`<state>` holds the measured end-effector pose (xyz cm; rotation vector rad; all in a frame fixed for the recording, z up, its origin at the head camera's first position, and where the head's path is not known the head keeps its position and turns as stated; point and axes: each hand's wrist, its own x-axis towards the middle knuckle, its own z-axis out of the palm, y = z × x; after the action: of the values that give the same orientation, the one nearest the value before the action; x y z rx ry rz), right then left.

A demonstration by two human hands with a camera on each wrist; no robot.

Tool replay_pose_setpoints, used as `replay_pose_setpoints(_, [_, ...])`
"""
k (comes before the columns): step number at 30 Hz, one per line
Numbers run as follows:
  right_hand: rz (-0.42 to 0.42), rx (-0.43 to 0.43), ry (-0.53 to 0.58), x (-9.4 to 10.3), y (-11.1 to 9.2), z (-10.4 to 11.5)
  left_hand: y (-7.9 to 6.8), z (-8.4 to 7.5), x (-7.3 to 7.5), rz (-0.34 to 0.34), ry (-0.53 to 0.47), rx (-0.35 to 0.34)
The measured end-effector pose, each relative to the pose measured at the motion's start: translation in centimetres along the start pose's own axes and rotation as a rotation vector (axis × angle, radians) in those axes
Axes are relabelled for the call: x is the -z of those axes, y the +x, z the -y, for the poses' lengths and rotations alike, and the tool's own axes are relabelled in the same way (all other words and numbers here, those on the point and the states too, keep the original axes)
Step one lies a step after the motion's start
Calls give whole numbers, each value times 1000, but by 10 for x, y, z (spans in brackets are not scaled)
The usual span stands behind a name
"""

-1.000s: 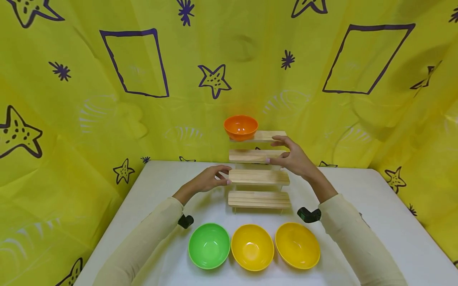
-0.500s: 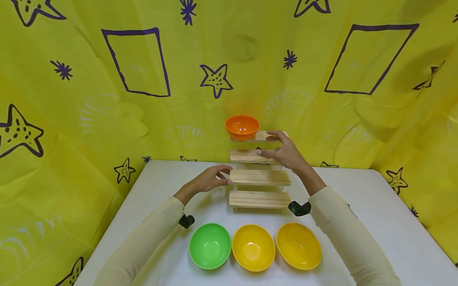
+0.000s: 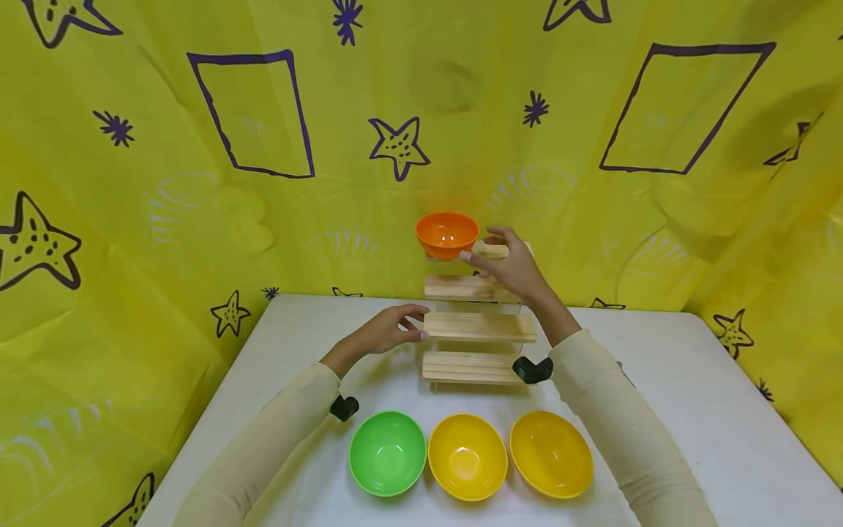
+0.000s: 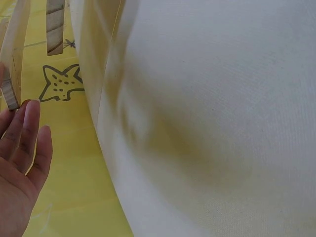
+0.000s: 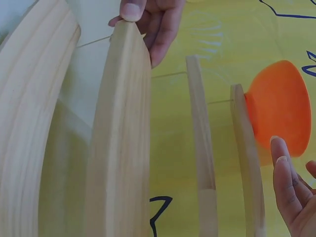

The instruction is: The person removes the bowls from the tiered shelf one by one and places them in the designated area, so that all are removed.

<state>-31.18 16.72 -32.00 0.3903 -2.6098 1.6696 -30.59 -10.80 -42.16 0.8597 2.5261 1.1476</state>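
A wooden stepped rack (image 3: 479, 326) stands on the table, and its top board carries an orange bowl (image 3: 448, 230) at the left end. My left hand (image 3: 384, 331) pinches the left end of the second board from the bottom; the right wrist view shows its thumb (image 5: 131, 11) on the board's edge and fingers behind. My right hand (image 3: 516, 269) is beside the orange bowl, thumb and fingers apart. In the right wrist view its fingertips (image 5: 281, 165) overlap the lower rim of the bowl (image 5: 281, 108).
In front of the rack, a green bowl (image 3: 387, 454) and two yellow bowls (image 3: 467, 457) sit in a row on the white table (image 3: 658, 380). A yellow curtain (image 3: 263, 219) with drawn stars surrounds the table at the back and sides.
My right hand has moved left along the upper boards, from their right end to the orange bowl's side. The left hand stays at its board; the bowls have not moved.
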Motion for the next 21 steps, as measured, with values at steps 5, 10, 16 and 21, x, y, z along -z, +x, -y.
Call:
replay_pose_setpoints(5, [-3,6,9,-3,5,5,-1,-2,0,-1,1,2])
replay_pose_setpoints(10, [-8,2,2,-7,10,9,-1,-2,0,-1,-1,6])
replay_pose_setpoints(16, [6,-23,15,-12,15,11,-2,-1,0,-1,-1,9])
replay_pose_setpoints(21, [-6,-21,18,-14,20,13,-1,0,-1,-2,1,11])
